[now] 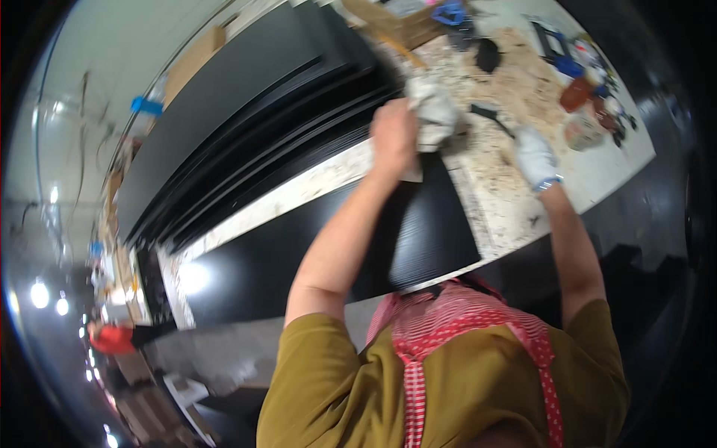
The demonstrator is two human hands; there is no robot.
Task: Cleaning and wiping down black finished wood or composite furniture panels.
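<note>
My left hand (393, 133) is bare and clutches a crumpled white cloth (432, 112), pressing it at the far end of a glossy black panel (299, 257) that lies across the workbench. My right hand (535, 155) wears a white glove and rests flat on the speckled, dust-covered bench top (493, 194) to the right of the panel, holding nothing that I can see. A stack of more black panels (254, 112) lies behind the one under the cloth.
Cardboard pieces (396, 26), a blue tool (449, 11), a black round object (487, 54), a brown container (576, 93) and small clutter sit at the bench's far right end. A person in red (112, 337) is at far left. Shiny floor surrounds the bench.
</note>
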